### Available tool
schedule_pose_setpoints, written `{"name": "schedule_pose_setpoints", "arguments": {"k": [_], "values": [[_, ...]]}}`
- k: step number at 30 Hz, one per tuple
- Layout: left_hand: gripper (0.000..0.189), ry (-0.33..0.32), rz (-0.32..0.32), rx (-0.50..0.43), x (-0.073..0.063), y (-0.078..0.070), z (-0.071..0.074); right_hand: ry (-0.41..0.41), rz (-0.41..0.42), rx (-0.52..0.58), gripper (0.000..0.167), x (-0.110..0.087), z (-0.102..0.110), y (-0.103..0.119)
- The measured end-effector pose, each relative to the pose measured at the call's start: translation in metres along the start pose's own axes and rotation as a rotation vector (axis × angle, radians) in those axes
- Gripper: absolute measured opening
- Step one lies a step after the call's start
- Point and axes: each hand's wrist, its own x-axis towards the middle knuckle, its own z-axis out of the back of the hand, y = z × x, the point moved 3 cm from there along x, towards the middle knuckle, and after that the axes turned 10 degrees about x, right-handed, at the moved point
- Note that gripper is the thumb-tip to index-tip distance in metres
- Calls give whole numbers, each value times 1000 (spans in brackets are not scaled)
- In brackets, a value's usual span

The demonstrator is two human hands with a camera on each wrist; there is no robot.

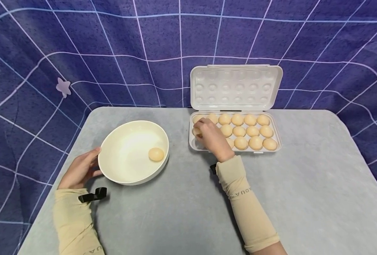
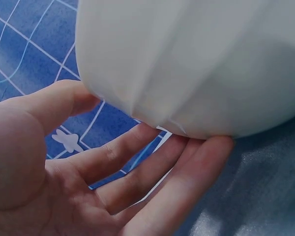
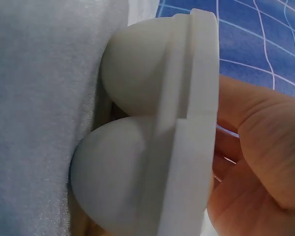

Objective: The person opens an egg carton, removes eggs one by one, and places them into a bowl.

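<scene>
Grey table (image 1: 182, 212): right hand (image 1: 211, 136) grips egg (image 1: 197, 131) (left-hand tray (image 1: 279, 141) column).

Bowl (image 1: 112, 159) is sitting on the table (image 1: 182, 212), its left rim touching the left hand (image 1: 80, 170); one egg (image 1: 156, 154) is lying inside it. Right of it, the open egg tray (image 1: 277, 140) is standing, the right hand (image 1: 212, 136) reaching over its left end, curled on an egg (image 1: 196, 131) there.

A grey table (image 1: 182, 212) fills the foreground. Behind it hangs a blue cloth (image 1: 128, 42) with a pale grid, a small lilac star (image 1: 63, 86) stuck to it.
</scene>
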Motion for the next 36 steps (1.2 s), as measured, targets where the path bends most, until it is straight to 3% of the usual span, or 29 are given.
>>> {"name": "schedule_pose_setpoints", "arguments": {"k": [4,8,14,18,21,25,36], "values": [[17,-2,3,4,0,1,-2,-2,-6,-15,26,-2,0,-1],[17,-12,10,-1,0,1,-3,-22,11,0,11,-3,1,-1],[16,-12,7,-7,1,1,-3,-71,47,27,23,-4,9,4],[16,-7,1,-6,0,1,-3,-94,47,27,7,-5,17,15],[16,-12,-4,-8,-1,1,-2,-114,49,45,23,-5,20,24],[17,-14,-9,-9,-2,0,-1,-134,88,59,31,-3,20,39],[13,-32,6,17,-1,-1,1,-111,220,159,28,-4,20,69]]}}
